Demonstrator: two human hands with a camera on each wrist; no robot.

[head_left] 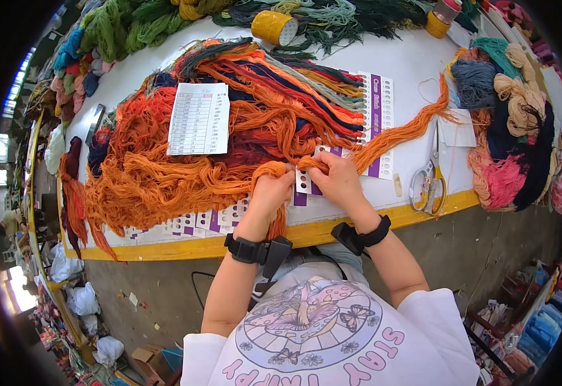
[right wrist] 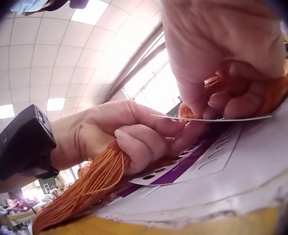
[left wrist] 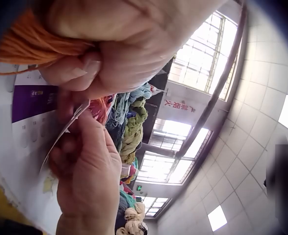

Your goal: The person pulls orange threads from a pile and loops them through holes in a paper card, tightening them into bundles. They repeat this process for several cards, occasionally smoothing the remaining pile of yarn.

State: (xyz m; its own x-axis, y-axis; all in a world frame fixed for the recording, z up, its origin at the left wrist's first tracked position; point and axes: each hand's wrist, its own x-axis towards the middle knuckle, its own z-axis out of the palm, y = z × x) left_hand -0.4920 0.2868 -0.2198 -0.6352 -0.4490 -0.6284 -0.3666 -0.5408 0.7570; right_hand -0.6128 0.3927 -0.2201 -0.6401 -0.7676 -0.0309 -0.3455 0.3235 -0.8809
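Yarn, bright orange, is held in the left hand, and its loose threads are hung down past the curled fingers. The fingers of that hand are bent in, and the edge of a thin white card with holes is touched by their tips. The same card is pinched by the thumb and fingers of the right hand, and more orange yarn is gathered beside those fingers. Just how each fingertip is placed cannot be told, since some are hidden behind the card and the yarn. The two hands are kept close together over the front edge of a white table, where the card and the held yarn are found, to the right of a big yarn pile. A long orange bunch is stretched from beside the right hand toward the far side of the table. Flat cards with holes and a purple stripe are laid near the hands, and threads of many colors are lined up along their edge. A paper list is laid on top of the pile. Scissors with yellow and gray handles are set down to the right of the hands, near the yellow table edge. Bundles of blue, cream, pink and dark yarn are heaped at the right end. A yellow roll is laid on its side at the back, by green yarn.
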